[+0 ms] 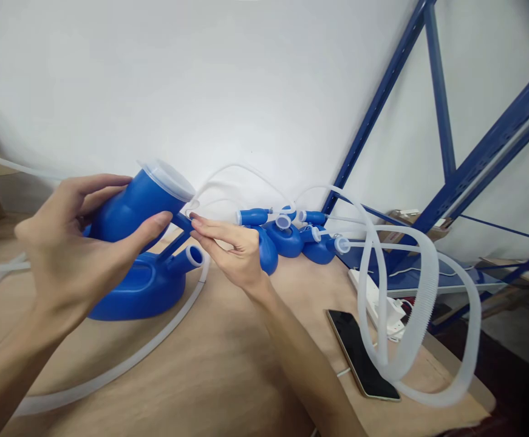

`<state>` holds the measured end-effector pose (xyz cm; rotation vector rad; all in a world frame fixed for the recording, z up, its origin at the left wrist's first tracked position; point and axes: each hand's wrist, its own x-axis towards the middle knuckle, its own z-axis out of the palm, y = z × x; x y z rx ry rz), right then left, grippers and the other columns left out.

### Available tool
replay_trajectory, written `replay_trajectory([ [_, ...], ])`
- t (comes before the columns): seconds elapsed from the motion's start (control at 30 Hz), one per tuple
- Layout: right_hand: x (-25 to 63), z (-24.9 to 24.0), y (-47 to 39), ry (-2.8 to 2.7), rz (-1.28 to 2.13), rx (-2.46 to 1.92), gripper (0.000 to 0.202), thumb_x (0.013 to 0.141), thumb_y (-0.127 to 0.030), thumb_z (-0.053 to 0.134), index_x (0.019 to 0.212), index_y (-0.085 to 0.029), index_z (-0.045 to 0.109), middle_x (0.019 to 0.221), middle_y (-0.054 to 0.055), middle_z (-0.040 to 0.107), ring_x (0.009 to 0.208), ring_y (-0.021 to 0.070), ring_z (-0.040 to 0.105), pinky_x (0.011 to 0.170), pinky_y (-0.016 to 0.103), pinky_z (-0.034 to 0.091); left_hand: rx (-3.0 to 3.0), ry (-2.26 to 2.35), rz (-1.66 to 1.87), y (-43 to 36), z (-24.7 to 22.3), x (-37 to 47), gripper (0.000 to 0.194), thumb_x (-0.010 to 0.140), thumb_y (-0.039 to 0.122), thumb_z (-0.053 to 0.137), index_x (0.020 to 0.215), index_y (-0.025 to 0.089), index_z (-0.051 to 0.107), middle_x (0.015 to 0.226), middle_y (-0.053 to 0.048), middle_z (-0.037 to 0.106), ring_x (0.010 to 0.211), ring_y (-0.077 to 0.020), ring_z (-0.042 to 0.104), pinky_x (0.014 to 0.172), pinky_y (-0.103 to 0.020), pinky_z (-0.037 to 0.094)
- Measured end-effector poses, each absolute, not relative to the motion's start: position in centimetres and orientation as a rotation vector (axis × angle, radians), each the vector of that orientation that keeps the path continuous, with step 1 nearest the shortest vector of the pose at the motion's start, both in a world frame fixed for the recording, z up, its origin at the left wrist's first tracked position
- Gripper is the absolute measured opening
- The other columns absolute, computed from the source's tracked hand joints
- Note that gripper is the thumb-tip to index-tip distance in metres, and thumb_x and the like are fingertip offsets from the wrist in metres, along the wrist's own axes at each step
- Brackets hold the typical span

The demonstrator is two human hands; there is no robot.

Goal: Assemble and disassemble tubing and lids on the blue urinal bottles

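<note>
My left hand (82, 237) is wrapped round a blue plastic bottle (132, 209), its wide mouth covered by a translucent white cap (168, 179) and tilted up to the right. Beside the cap, my right hand (228, 243) pinches with thumb and fingertips at the end of a narrow blue part; a thin clear loop shows there, but the exact thing between the fingers is hidden. Just below the hands, a blue body with an uncapped spout (194, 257) rests on the table. Whether it joins the held bottle cannot be made out.
Several blue bottles (285, 240) with white tubes stand against the wall. Coiled clear tubing (421, 303) arches over the table's right side, above a black phone (359, 352) and a white power strip (378, 303). Another tube (155, 340) curves across the brown tabletop (228, 376). A blue metal rack (382, 85) rises at right.
</note>
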<state>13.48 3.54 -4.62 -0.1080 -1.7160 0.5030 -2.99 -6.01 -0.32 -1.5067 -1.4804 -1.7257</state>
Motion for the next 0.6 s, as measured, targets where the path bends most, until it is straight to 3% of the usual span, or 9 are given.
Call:
replay_trajectory([
  [0.23,14.2,-3.6,3.4,-1.715,0.784,-0.137,0.021,0.095,-0.031,0.076,0.112,-0.021,0.083,0.125,0.004,0.081,0.12,0.0222,0.076,0.11,0.039,0.062,-1.505,-1.525,-1.753,-5.6,0.0,-3.1,0.058,0.084,0.06,0.077,0.124,0.018,0.072,0.114,-0.008,0.077,0.112,-0.0309,0.076,0.1,-0.044,0.062],
  [0.33,15.2,-2.9,3.9,-1.82,0.871,-0.19,0.032,0.093,-0.035,0.078,0.122,-0.024,0.08,0.131,0.004,0.079,0.123,0.0223,0.075,0.109,0.039,0.061,-1.571,-1.715,-1.531,-6.0,1.2,-4.4,0.065,0.085,0.07,0.067,0.131,0.024,0.069,0.115,-0.005,0.075,0.113,-0.0324,0.075,0.106,-0.052,0.058],
  [0.47,15.5,-4.7,7.1,-1.984,0.751,-0.475,0.028,0.099,-0.039,0.069,0.119,-0.024,0.082,0.124,0.004,0.081,0.117,0.0217,0.076,0.103,0.036,0.062,-1.558,-2.086,-1.027,-4.9,2.2,-8.0,0.093,0.085,0.078,0.056,0.158,0.021,0.049,0.139,-0.016,0.061,0.129,-0.0464,0.063,0.107,-0.064,0.053],
  [0.6,14.7,-10.5,12.1,-2.099,0.682,-0.86,0.03,0.105,-0.031,0.056,0.119,-0.022,0.081,0.126,0.007,0.08,0.116,0.0242,0.076,0.108,0.041,0.057,-1.526,-2.314,-0.913,-1.5,0.6,-11.4,0.088,0.092,0.07,0.056,0.162,0.019,0.042,0.139,-0.021,0.054,0.132,-0.0465,0.061,0.108,-0.059,0.051],
])
